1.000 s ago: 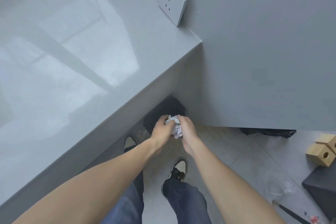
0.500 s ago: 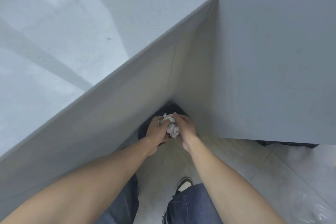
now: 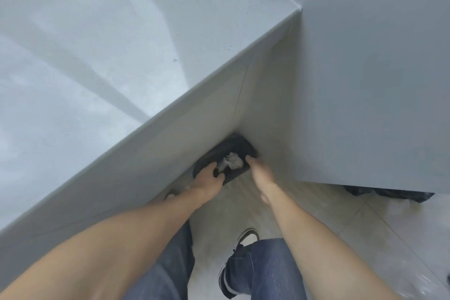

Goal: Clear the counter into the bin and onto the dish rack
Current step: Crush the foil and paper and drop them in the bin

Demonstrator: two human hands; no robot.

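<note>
Two hands over bin (image 3: 225, 153) in floor corner, under counter (image 3: 121, 44) edge.

Head view: paper wad (image 3: 232, 161) lay in bin mouth, between my hands, touching neither as far as I could tell. My left hand (image 3: 207, 184) rested on bin's near rim, fingers loosely spread, empty. My right hand (image 3: 259, 169) hung just beside wad, fingers apart, empty.

Wad judged light, soft, crushable, not slippery; any pinch across its bulk would have held. No fragility worry.

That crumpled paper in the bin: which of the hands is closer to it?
Right, narrowly. The right hand has fingertips beside the crumpled paper; the left hand sits a little lower, at the bin rim.
</note>
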